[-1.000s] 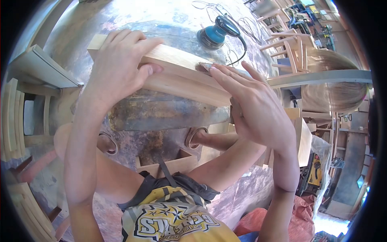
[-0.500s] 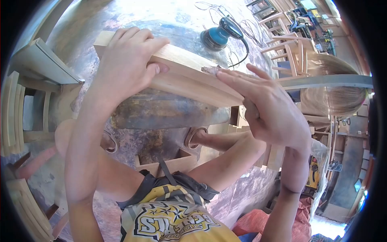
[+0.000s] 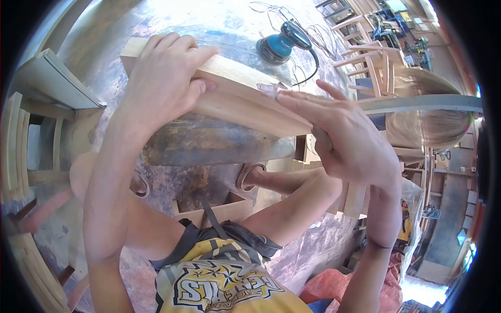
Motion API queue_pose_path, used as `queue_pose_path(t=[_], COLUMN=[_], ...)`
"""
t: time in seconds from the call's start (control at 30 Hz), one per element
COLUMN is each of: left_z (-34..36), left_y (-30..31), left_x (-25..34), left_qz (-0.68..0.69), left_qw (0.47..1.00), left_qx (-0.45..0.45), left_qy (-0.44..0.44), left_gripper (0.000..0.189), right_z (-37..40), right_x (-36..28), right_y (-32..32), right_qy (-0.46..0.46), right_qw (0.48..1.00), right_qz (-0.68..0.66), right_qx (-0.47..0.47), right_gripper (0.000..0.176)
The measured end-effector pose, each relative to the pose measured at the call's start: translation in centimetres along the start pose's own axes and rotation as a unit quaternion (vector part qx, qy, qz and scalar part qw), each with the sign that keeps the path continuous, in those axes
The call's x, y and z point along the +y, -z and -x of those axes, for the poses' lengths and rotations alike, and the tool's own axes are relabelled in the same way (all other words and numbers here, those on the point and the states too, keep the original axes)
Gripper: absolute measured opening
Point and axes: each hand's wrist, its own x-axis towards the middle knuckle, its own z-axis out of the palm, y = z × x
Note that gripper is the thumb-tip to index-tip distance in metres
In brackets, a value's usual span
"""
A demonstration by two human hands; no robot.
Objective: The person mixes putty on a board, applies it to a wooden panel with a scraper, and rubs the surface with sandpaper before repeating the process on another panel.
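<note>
A long, pale wooden piece (image 3: 237, 78) with a stepped edge lies slantwise in front of me. My left hand (image 3: 162, 78) is closed over its left end, the thumb tucked against the near side. On the top near its right end, my right hand (image 3: 344, 125) presses down with fingers stretched and close together. From beneath those fingertips pokes a small worn piece of sandpaper (image 3: 269, 89), most of it covered by the hand. The right thumb's tip is hidden below the wood.
Beyond the wood sits a blue sander (image 3: 282, 44) with its cord trailing right. Wooden chair frames (image 3: 373, 62) stand at the back right, and other wooden parts (image 3: 39, 151) at the left. A wooden box (image 3: 214, 208) rests between my feet. A red plastic bag (image 3: 334, 287) lies lower right.
My right hand and the sandpaper appear slightly farther left, while the whole view has shifted a little. The left hand keeps its hold on the wooden piece.
</note>
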Motion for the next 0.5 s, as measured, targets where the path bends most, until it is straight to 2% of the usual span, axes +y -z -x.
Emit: queue_pose_path(t=[0.07,0.3,0.4,0.47,0.5], left_z=[0.0,0.0,0.0,-0.1,-0.1], left_y=[-0.1,-0.2,-0.4,-0.3,-0.2], left_x=[0.0,0.1,0.1,0.1,0.1], left_qz=[-0.004,-0.007,-0.011,-0.014,-0.01], left_qw=[1.0,1.0,1.0,1.0,1.0], left_qx=[0.003,-0.003,0.008,0.011,0.006], left_qy=[-0.004,0.014,0.017,0.015,0.02], left_gripper=[0.044,0.044,0.044,0.044,0.044], right_z=[-0.5,-0.9,-0.6,-0.4,-0.3], right_x=[0.4,0.1,-0.5,-0.3,-0.5], right_y=[-0.3,-1.3,-0.3,0.7,1.4], right_qy=[0.002,0.024,0.01,-0.03,-0.03], right_qw=[0.998,0.997,0.998,0.998,0.998], right_qz=[0.021,0.043,0.061,0.004,0.005], right_qx=[0.057,0.059,0.007,-0.061,-0.06], right_gripper=[0.068,0.066,0.069,0.073,0.073])
